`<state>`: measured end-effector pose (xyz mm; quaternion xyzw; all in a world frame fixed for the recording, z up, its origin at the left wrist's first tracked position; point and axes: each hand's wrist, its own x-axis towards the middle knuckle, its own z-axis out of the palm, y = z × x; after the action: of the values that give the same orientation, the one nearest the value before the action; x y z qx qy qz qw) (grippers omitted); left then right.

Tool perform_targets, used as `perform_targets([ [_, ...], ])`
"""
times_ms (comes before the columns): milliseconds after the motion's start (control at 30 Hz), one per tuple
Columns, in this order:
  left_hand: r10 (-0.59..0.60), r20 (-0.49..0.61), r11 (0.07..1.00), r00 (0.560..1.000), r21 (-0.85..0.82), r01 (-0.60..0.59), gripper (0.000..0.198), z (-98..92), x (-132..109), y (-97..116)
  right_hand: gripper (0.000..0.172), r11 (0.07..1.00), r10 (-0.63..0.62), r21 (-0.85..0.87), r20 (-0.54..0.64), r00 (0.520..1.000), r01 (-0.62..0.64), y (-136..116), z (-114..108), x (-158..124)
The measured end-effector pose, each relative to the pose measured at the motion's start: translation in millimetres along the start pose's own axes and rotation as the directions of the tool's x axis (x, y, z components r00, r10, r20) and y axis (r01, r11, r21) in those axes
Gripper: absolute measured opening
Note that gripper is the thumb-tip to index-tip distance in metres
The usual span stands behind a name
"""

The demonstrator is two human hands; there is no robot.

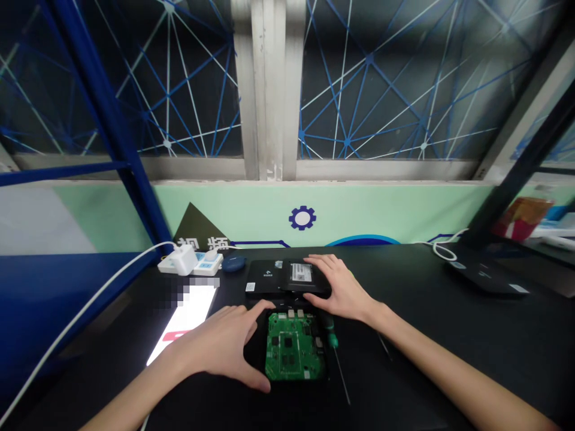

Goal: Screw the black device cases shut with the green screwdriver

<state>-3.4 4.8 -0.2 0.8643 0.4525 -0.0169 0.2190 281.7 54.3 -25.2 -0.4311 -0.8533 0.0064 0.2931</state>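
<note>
Green circuit board (294, 347) lies face-up in a black casing (257, 353) near the middle of the black bench (404, 353), with small metal connectors along its upper edge. The left hand (220, 344) is open, its fingers (251, 311) and thumb (258, 380) spread around the casing's left side at 9 o'clock from the board; whether it is gripping the casing or only resting against it cannot be told. The right hand (336, 288) lies open and unclenched, palm down, over a flat black cover (305, 278) at about 1 o'clock from the board, with a pale printed label (300, 272) showing on the cover just beyond the fingers. Another flat black panel (261, 278) touches the cover's left side at 12 o'clock. A screwdriver (332, 340) with a green handle lies at 3 o'clock, just beside the casing, its thin shaft running toward 5 o'clock. Farther off at 10 o'clock stand a white power strip (206, 263) with a white charger (185, 259) plugged in, and a round dark blue case (233, 263). A brightly lit screen (182, 317) lies at 9 o'clock, and a black laptop-like device (487, 272) sits at 2 o'clock.
</note>
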Motion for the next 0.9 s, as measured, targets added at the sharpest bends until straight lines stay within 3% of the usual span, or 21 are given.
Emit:
perform_targets([
  [200, 0.003, -0.001, 1.0, 1.0, -0.004, -0.003, 0.108, -0.9, -0.1, -0.2, 0.075, 0.997, 0.079, -0.004, 0.114, 0.99, -0.079, 15.6, 13.4, 4.5],
  [433, -0.029, 0.032, 1.0, 0.999, 0.004, 0.029, 0.11, -2.2, 0.3, 1.4, 0.069, 0.993, 0.116, 0.009, 0.157, 0.981, -0.119, 23.8, 16.5, 10.8],
  [733, -0.034, 0.041, 0.999, 0.999, -0.009, 0.034, 0.11, -1.2, 2.0, -0.9, 0.059, 0.987, 0.12, 0.105, 0.052, 0.991, -0.125, 16.1, 0.2, 15.8],
  [900, -0.046, 0.036, 0.999, 0.998, -0.026, 0.047, 0.111, -1.3, 2.4, -1.8, 0.054, 0.99, 0.047, 0.126, 0.102, 0.994, -0.06, 2.9, -18.7, 8.7],
])
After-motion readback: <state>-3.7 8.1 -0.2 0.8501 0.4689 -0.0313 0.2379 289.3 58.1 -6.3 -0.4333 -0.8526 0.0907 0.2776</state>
